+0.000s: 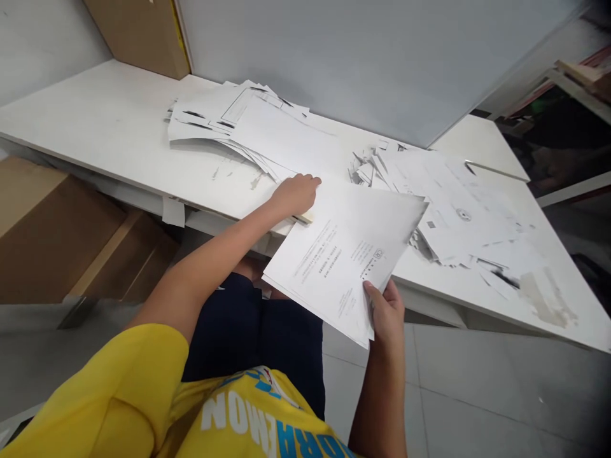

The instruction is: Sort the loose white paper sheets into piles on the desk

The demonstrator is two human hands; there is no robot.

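My right hand [386, 312] grips printed paper sheets [329, 254] by their lower right corner, thumb on top. At least two sheets lie together, tilted over the table's front edge, with small text and a round logo. My left hand [296, 194] is closed at their far left edge, close to a stack of loose papers [286, 133]. A small pale, straight-edged piece [304, 218] shows beneath the palm; its kind and whatever the curled fingers hold are hidden. Right of the held sheets spreads a messier paper pile [458, 203].
The white table [95, 121] runs along a grey panel [310, 57]. A cardboard box [143, 35] stands at the back left; more cardboard boxes [52, 229] are below the table on the left. Shelving [573, 127] stands at the far right. Brownish residue [547, 296] marks the table's right end.
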